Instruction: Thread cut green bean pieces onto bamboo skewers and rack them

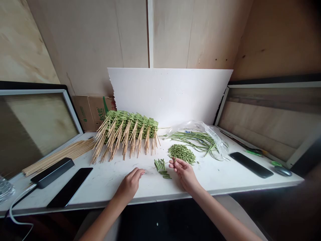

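My left hand is closed, its fingertips pinched on the end of a thin bamboo skewer, hard to make out, that points right. Short green garlic scape pieces sit side by side along the skewer's line; whether all are threaded I cannot tell. Several more cut pieces lie just below them on the white table. My right hand pinches one short garlic scape piece near the skewer's far end. Just behind that hand is a heap of cut pieces.
Finished skewers are stacked at the back left, beside loose bamboo skewers. Long garlic scapes lie by a plastic bag. Phones, a black box and a mouse rest near the front edge.
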### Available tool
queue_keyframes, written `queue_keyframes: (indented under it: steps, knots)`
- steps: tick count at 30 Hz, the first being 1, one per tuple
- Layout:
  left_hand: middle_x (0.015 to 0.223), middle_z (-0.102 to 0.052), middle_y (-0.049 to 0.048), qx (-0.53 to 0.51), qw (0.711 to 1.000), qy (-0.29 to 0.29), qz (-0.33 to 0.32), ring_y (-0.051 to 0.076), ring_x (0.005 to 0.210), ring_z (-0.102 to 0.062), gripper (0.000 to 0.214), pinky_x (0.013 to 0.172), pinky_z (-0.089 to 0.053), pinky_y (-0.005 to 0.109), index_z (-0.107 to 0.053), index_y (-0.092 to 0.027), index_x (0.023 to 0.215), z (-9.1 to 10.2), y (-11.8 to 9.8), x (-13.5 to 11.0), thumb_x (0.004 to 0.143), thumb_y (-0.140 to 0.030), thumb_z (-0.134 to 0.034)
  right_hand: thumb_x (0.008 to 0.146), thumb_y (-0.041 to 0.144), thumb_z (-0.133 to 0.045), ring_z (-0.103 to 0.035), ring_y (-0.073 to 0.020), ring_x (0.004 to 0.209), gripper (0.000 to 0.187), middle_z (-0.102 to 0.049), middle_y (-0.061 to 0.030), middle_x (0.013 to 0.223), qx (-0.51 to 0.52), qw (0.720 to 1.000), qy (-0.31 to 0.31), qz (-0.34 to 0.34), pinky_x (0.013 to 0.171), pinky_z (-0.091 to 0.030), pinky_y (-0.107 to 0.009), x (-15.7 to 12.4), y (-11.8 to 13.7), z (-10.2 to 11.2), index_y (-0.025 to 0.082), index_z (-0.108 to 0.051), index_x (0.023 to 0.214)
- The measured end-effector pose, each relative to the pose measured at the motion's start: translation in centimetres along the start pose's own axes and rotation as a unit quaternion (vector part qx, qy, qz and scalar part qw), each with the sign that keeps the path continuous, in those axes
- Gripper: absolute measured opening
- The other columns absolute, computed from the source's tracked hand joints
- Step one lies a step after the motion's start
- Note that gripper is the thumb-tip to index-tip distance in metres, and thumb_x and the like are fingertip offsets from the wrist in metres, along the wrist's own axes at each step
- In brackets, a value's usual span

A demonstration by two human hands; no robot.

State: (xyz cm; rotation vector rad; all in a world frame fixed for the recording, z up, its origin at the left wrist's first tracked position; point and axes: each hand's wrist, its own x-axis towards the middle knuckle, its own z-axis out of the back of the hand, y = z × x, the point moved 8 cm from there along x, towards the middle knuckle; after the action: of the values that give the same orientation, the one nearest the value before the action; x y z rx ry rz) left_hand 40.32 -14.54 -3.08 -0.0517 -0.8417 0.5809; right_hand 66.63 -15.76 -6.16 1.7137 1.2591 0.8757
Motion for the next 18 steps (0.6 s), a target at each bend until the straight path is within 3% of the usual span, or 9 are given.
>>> queue_keyframes:
  steps: [11, 18]
  knots:
    - [0.085, -0.062, 0.004, -0.006, 1.0, -0.003, 0.004, 0.013, 0.078, -0.064, 0.035, 0.077, -0.055, 0.022, -0.063, -0.017, 0.106, 0.25, -0.37, 0.36, 0.096, 0.0, -0.033, 0.076, 0.053, -0.084, -0.074, -0.032, 0.106, 0.037, -0.079, -0.0103, 0.105, -0.025, 0.999, 0.022, -0.007, 0.078, -0.057, -0.035, -0.61, 0.56, -0.86, 0.022, -0.077, 0.095]
    - [0.084, -0.062, 0.0037, 0.005, 1.0, 0.005, 0.008, 0.012, 0.076, -0.061, 0.034, 0.076, -0.054, 0.021, -0.063, -0.016, 0.107, 0.06, -0.12, 0.16, 0.097, -0.001, -0.034, 0.075, 0.05, -0.085, -0.075, -0.0319, 0.103, 0.034, -0.081, -0.01, 0.102, -0.016, 1.0, 0.01, -0.014, 0.072, -0.056, -0.033, -0.6, 0.44, -0.73, 0.022, -0.078, 0.093]
